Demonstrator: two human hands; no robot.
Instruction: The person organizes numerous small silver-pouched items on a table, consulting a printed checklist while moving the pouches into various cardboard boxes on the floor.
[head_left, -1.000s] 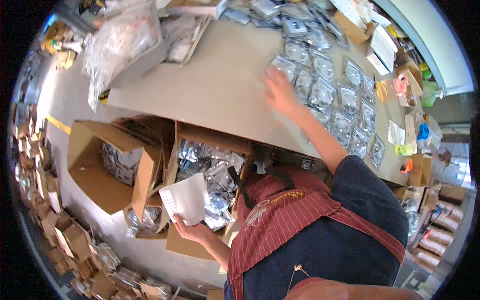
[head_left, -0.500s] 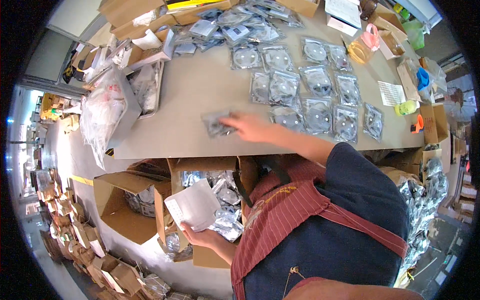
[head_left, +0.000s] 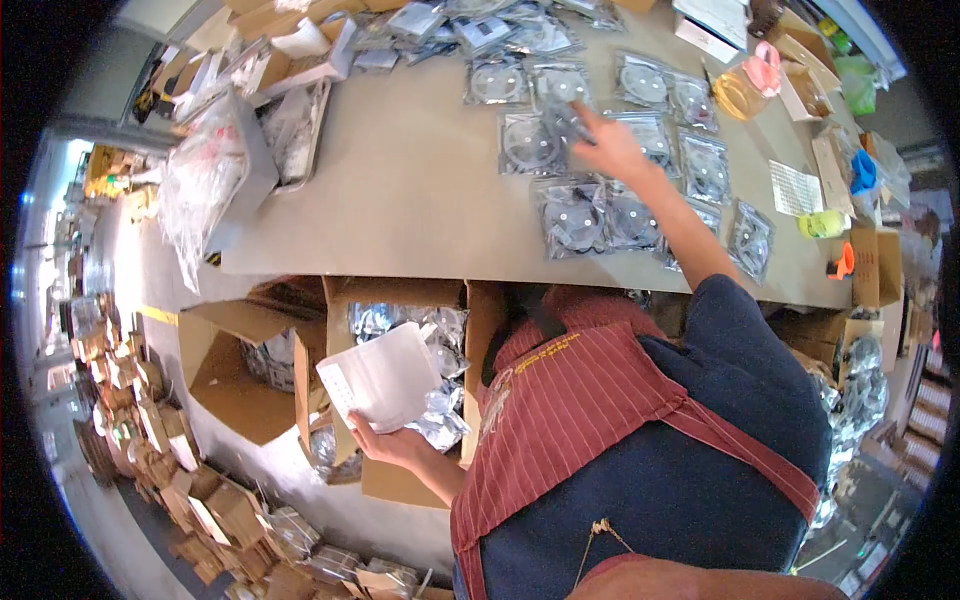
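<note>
My right hand reaches over the table among clear zip bags, each with a round grey disc-shaped part inside. Its fingers are closed on the edge of a dark, motion-blurred zip bag. Just left of it lies another bagged disc; a further bagged disc is nearer the table's front edge. Below the table edge, my left hand holds a white sheet from underneath, its thumb along the lower edge. The sheet hangs over an open carton of silvery bags.
A grey bin draped with plastic stands at the table's left. Bagged parts are heaped at the back. An orange tape dispenser and a yellow-green bottle sit at the right. Open cartons stand under the front edge.
My right hand has moved right and away from me, from the bare left part of the table to the bagged discs; the bag it touched there is gone from that spot. The left hand keeps the sheet.
</note>
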